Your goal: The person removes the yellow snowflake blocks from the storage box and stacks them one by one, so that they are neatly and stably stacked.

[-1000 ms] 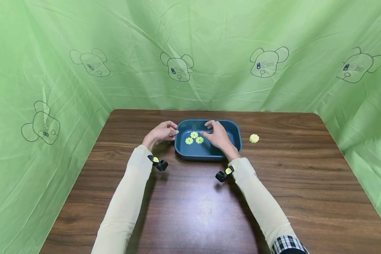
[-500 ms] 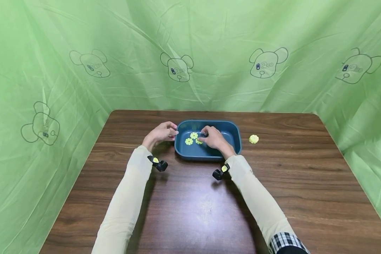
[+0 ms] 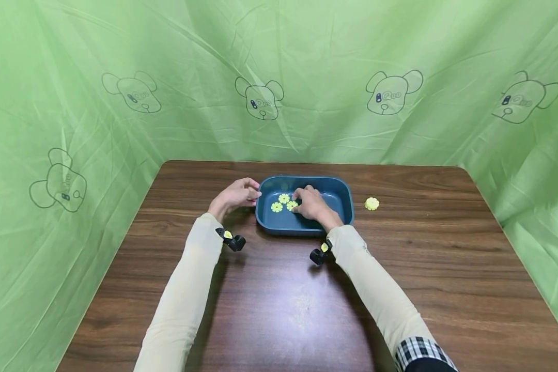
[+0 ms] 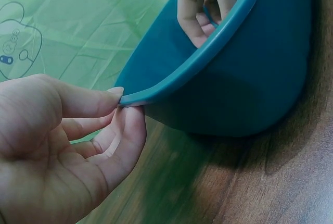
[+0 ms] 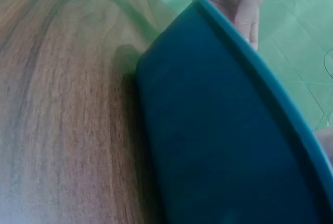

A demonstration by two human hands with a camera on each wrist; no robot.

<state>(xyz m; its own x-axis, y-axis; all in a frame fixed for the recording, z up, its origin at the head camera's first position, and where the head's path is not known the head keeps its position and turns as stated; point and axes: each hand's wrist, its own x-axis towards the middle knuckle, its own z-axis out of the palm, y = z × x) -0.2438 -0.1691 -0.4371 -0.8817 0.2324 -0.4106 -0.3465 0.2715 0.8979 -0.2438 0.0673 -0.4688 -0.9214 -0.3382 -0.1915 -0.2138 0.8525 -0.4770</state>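
Observation:
Against the dark blue basin (image 3: pixel 279 227), my left hand (image 3: pixel 236 196) pinches the left rim between thumb and fingers, as the left wrist view shows on the rim (image 4: pixel 151 95). My right hand (image 3: pixel 313 205) reaches down inside the basin with bent fingers. Its thumb and fingertips are at the right edge of a pale yellow flower-shaped piece (image 3: pixel 290 205). Whether they grip it is hidden. Two similar pieces lie to its left on the basin floor, an upper flower piece (image 3: pixel 284 198) and a left flower piece (image 3: pixel 276 207). In the left wrist view, the right hand (image 4: pixel 208 2) shows curled fingers behind the rim.
Another pale yellow flower-shaped piece (image 3: pixel 371 204) lies on the wooden table (image 3: pixel 428 232), right of the basin. Green cloth (image 3: pixel 321 134) with printed bear heads hangs around the table's back and sides. Small black cameras are strapped to both wrists.
My right hand has moved left and down into the basin, to the rightmost of the three flower pieces there. The left hand stays at the rim, and the pieces look unmoved.

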